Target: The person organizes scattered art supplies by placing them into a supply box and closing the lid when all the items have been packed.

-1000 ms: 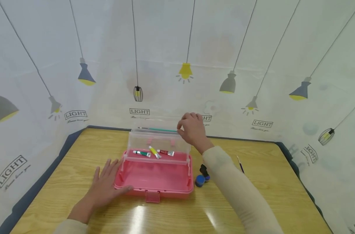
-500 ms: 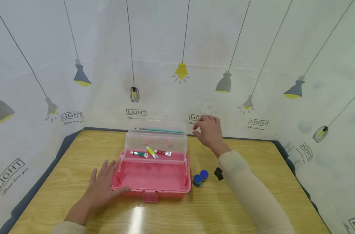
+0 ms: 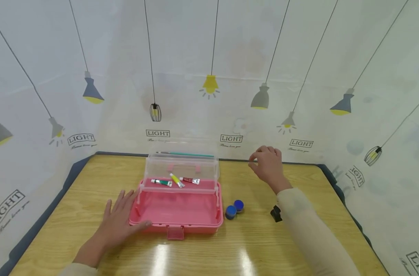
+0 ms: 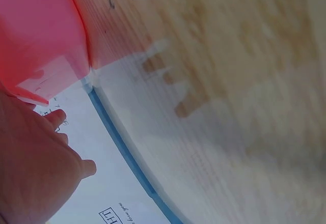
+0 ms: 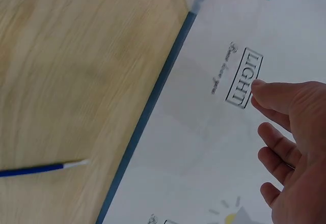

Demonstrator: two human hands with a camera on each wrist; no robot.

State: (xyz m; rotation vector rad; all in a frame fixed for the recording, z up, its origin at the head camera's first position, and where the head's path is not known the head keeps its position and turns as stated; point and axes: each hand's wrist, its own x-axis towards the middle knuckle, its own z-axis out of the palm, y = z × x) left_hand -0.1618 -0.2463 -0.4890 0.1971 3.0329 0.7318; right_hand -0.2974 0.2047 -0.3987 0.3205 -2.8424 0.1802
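Observation:
My left hand (image 3: 117, 220) rests against the left end of an open pink storage box (image 3: 176, 209), fingers extended and thumb over its front rim. In the left wrist view, the hand (image 4: 35, 158) partly shows beside the pink wall. On the box's clear tray lie a green paint tube (image 3: 161, 182), a yellow paint tube (image 3: 176, 180) and a red paint tube (image 3: 190, 180). A teal paintbrush (image 3: 192, 155) lies across the clear upper part behind. My right hand (image 3: 267, 165) hovers right of the box, fingers loosely curled, holding nothing visible.
Two blue-lidded paint pots (image 3: 231, 212) stand right of the box on the wooden table (image 3: 250, 237). A blue-handled paintbrush (image 5: 35, 170) lies on the table in the right wrist view. A patterned sheet (image 3: 181, 84) rises behind the table's dark edge.
My right hand has moved from above the box's back right corner out to the right. My left hand has stayed at the box. The view has shifted slightly.

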